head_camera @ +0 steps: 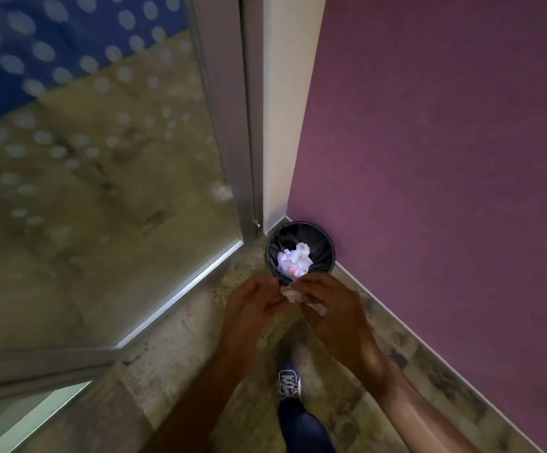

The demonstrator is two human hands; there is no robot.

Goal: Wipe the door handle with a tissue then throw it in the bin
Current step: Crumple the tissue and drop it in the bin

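A small round bin [324, 240] with a black liner stands on the floor in the corner between the glass door frame and the purple wall. Crumpled white tissues [295, 258] lie inside it. Just in front of the bin's near rim, my right hand [334, 308] is closed on a crumpled white tissue [299, 295]. My left hand [252, 305] is beside it, fingers curled toward the same tissue, touching or nearly touching it. The door handle is out of view.
A glass door [102, 191] with frosted dots and a metal frame [232, 125] fills the left. A purple wall [445, 142] with a pale skirting runs along the right. My foot in a dark shoe [289, 384] stands on the mottled floor below my hands.
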